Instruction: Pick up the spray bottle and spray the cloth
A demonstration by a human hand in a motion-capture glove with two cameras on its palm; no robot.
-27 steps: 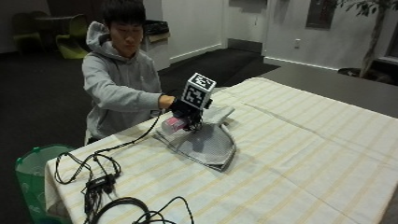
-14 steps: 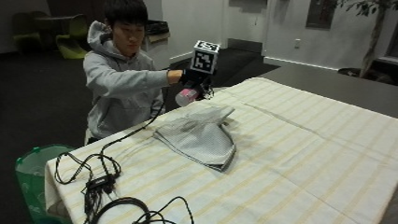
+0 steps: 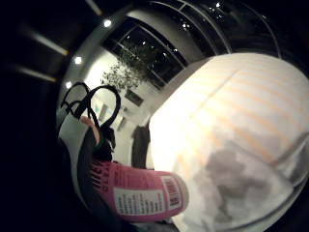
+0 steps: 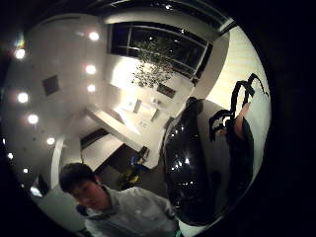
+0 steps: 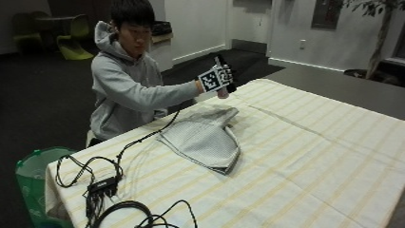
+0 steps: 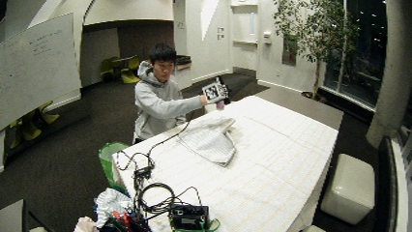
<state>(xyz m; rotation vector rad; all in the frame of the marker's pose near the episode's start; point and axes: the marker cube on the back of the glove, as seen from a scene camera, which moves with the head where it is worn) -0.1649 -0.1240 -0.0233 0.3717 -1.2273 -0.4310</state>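
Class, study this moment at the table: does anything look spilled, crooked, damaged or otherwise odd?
Nothing stands out. The gloved right hand holds the pink spray bottle raised above the table's far edge. The grey cloth lies rumpled and partly folded on the striped tablecloth, but that suits the task. No spill shows.

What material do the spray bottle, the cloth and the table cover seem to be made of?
Spray bottle: probably plastic, smooth pink body with a printed label and barcode, held in the gloved right hand.
Cloth: woven fabric, grey and matte; it lies in soft folds with doubled edges.
Table cover: apparently textile, pale with yellow stripes; it drapes over the table edge and shows creases.
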